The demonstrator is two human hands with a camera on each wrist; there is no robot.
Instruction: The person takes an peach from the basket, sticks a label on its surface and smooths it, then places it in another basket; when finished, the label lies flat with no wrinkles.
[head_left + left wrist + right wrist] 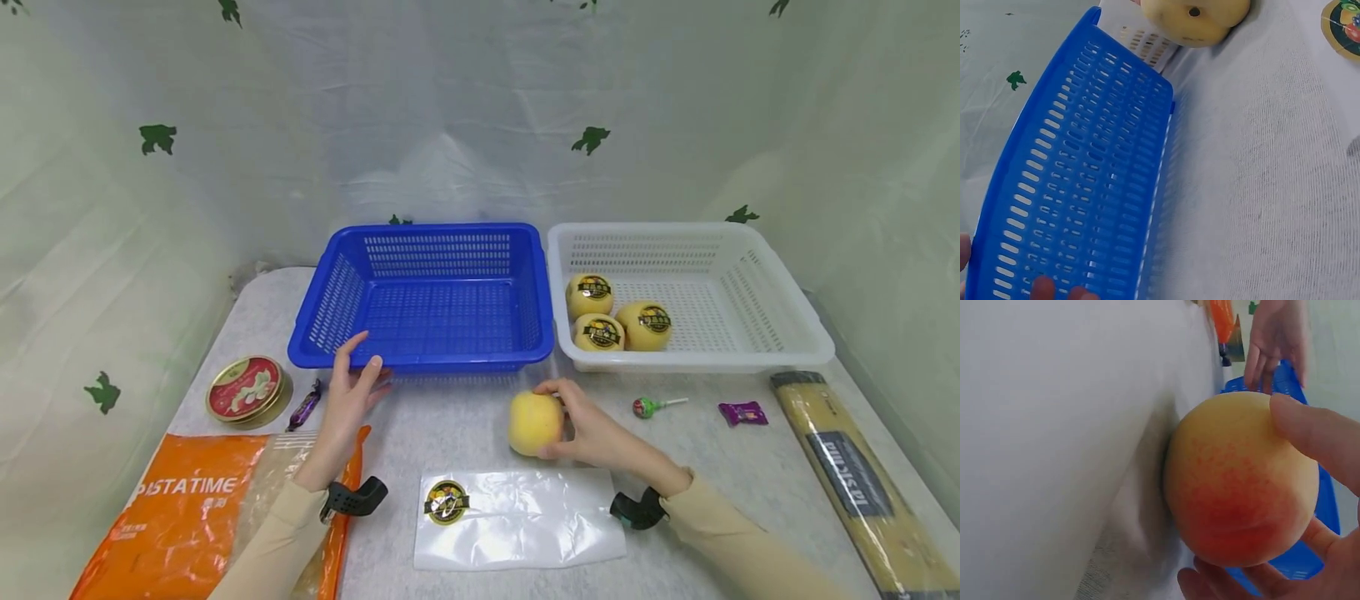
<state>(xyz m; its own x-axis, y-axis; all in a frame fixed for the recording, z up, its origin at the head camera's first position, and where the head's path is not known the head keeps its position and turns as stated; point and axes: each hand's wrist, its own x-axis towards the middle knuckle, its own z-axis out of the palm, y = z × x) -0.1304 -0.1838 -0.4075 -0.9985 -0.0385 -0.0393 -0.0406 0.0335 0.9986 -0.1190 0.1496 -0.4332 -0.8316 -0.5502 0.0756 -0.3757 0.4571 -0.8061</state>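
In the head view my right hand [592,429] grips a yellow peach [535,423] low over the table, just in front of the baskets. A red blush shows on this peach [1241,481] in the right wrist view, with thumb and fingers on opposite sides. My left hand [347,408] is at the front rim of the blue basket [420,363], its fingers spread and fairly straight. Fingertips [1042,289] lie against the basket's slotted wall in the left wrist view. Most of that hand is out of that frame.
The white basket [705,360] holds several stickered peaches [647,327]. In front lies a white plastic bag [525,533]. Left are a round tin [246,390], a purple candy [305,407] and an orange pack [176,508]; right, a lollipop [645,407], another candy [742,413] and a noodle pack [847,467].
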